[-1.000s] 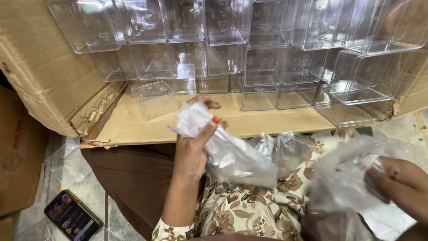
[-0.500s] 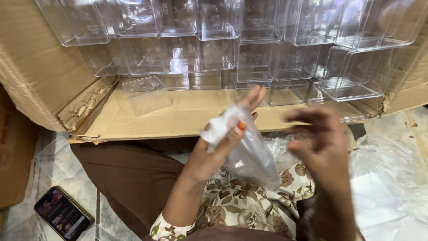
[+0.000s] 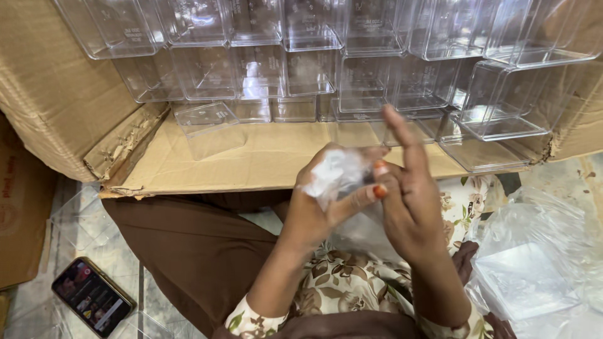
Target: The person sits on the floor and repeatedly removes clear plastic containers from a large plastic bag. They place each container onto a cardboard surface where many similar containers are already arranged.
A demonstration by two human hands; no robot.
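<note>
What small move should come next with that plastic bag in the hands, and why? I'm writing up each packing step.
Probably pull the clear plastic bag open with both hands. The left hand pinches its bunched top, the right hand is against it with a finger raised, and the bag looks crumpled and closed.

Bare cardboard flap (image 3: 264, 160) open ahead, stacked clear boxes (image 3: 352, 56) walling beyond, loose box (image 3: 210, 129) left

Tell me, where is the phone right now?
The phone lies on the floor at the bottom left of the head view, on the person's left, beside the brown cloth and below the cardboard box.
</note>
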